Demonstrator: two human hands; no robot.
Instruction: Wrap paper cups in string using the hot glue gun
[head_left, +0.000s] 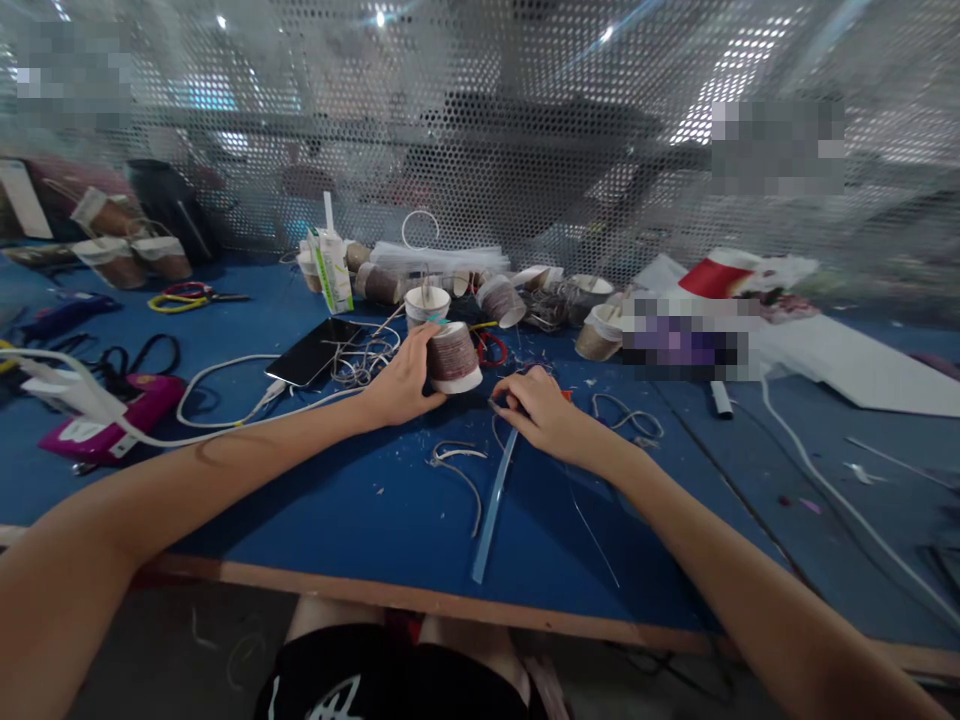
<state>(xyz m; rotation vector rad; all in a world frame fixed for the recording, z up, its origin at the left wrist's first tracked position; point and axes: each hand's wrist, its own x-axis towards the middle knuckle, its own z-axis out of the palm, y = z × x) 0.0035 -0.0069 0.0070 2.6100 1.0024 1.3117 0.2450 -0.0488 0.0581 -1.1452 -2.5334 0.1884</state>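
Observation:
My left hand [409,378] is closed around the side of a paper cup [454,358] wrapped in brown cord. The cup is tipped over, with its white rim low and toward me. Just right of it, my right hand [541,408] pinches what looks like a thin cord, partly hidden by the fingers. Below that hand a clear plastic strip [495,510] runs toward the table edge. Loose grey cord pieces [461,470] lie to the left of the strip. Behind the wrapped cup stands another white paper cup [427,303].
Several cord-wrapped cups [501,300] line the back by the perforated metal screen [525,140]. At left are a phone [311,352] on a white cable, a magenta pouch [112,420] and yellow-handled scissors [187,297]. Red-handled scissors [493,350] lie behind the hands. A white board [862,365] is at right.

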